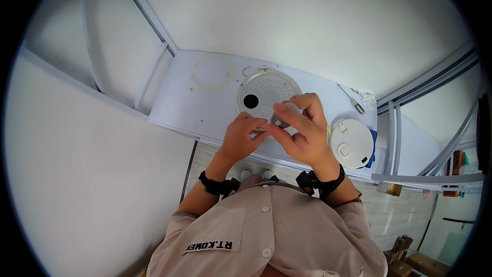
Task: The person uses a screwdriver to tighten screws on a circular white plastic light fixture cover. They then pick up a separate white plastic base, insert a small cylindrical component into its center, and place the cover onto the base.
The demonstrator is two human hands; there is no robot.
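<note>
Left hand [242,136]: curled above the white desk [205,105], fingers pinched onto the near edge of a small grey round part [279,120].
Right hand [302,128]: just beside the left, thumb and fingers clasped around the same grey part from above and the right.
Grey part: held between both hands, in front of the round metal inner lid [264,92]; mostly covered by fingers, so its shape is hard to make out.
Inner lid: lies flat on the desk, with a black round hole on its left side.
Ring gasket [211,72]: pale, left of the lid, well apart.
White round cover [351,143]: right of the hands, at the desk edge.
Wrists: a black band on each.
</note>
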